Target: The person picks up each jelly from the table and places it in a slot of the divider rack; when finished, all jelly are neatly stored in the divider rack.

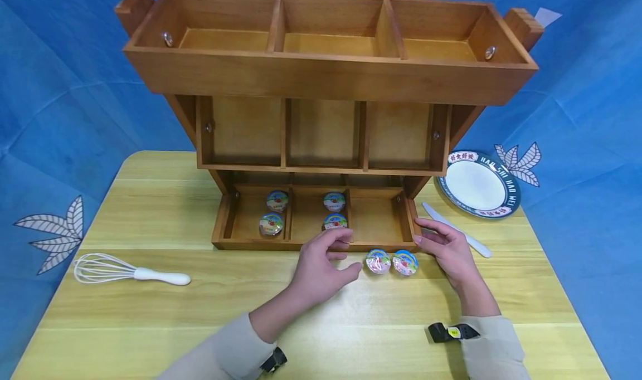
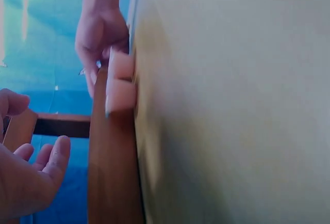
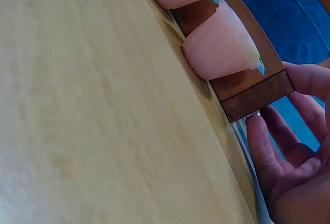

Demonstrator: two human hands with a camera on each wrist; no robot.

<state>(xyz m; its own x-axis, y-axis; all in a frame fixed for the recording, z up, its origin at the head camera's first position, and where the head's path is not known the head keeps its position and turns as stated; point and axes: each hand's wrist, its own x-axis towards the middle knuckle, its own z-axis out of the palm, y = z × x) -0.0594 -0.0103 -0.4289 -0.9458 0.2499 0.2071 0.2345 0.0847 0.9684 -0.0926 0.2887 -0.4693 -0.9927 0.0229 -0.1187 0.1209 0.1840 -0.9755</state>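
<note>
In the head view my left hand [image 1: 321, 268] hovers at the front rim of the bottom tray, thumb and fingers spread apart and holding nothing. Just beyond its fingertips a small lidded jelly cup [image 1: 335, 222] lies in the middle compartment, partly covered by the hand. Behind that cup is another jelly cup [image 1: 334, 201]. My right hand [image 1: 446, 252] touches the right front corner of the wooden rack [image 1: 321, 74] with its fingertips. Between the hands, two pink jelly cups [image 1: 378, 261] [image 3: 221, 43] stand side by side on the table, against the tray's front.
The left compartment holds two jelly cups [image 1: 271, 224] with printed lids. Two more tiers of the rack overhang the bottom tray. A white whisk [image 1: 130, 271] lies at left. At right are a white knife [image 1: 456, 229] and a green-rimmed plate [image 1: 476, 185].
</note>
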